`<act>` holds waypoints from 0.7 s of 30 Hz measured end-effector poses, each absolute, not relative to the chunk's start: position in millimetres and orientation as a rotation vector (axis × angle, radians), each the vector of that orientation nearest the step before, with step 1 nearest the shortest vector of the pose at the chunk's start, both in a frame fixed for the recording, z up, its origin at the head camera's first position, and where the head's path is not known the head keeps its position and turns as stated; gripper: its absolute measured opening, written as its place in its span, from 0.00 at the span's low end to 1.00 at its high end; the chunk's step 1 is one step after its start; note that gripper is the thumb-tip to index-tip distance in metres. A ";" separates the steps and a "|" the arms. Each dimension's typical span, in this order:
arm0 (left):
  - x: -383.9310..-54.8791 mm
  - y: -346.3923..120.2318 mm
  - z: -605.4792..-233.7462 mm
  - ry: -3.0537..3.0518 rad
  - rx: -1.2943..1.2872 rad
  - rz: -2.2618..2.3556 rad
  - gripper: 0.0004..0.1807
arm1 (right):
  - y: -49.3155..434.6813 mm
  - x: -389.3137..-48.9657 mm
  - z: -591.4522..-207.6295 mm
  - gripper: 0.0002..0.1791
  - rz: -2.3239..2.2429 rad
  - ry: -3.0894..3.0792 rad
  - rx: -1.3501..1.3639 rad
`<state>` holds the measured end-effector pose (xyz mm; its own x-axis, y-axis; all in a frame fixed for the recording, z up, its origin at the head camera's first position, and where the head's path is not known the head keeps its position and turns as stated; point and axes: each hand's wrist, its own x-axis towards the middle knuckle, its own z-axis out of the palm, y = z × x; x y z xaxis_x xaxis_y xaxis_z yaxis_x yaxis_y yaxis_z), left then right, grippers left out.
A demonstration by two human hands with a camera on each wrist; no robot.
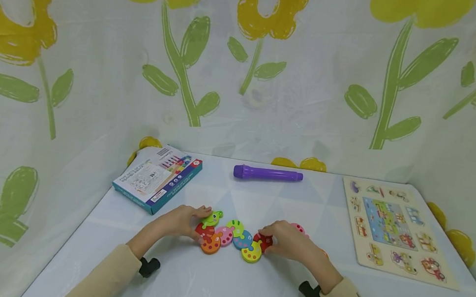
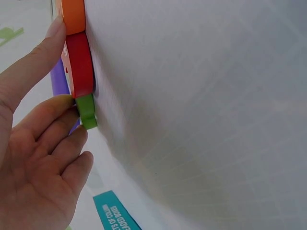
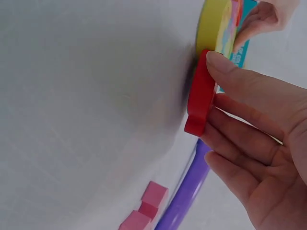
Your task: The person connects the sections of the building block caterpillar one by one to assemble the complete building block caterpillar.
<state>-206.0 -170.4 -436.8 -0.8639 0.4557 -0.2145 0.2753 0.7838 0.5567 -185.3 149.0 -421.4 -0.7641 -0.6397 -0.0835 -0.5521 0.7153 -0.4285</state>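
Observation:
A chain of numbered, coloured puzzle pieces lies on the table, starting with a green animal-head piece. My left hand holds the chain's left end. Its thumb touches the orange piece beside the red piece, and its index finger is at the green head. At the other end, my right hand pinches a red piece between thumb and fingers, against the yellow piece. A pink piece lies apart beyond the right hand, which partly hides it in the head view.
Behind the hands lies a purple toy microphone. A teal-edged box is at the back left. On the right is a wooden picture puzzle board. An orange edge peeks out behind the right wrist. Flower-printed cloth surrounds the table.

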 end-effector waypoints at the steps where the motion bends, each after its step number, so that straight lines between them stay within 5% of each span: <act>1: -205.9 -170.4 -436.8 2.639 0.558 0.746 0.43 | 148.4 -185.4 -421.9 0.25 -0.553 2.697 -0.948; 21: -207.1 -171.5 -438.0 2.635 0.569 0.752 0.43 | 154.0 -185.7 -429.9 0.28 -0.577 2.721 -0.930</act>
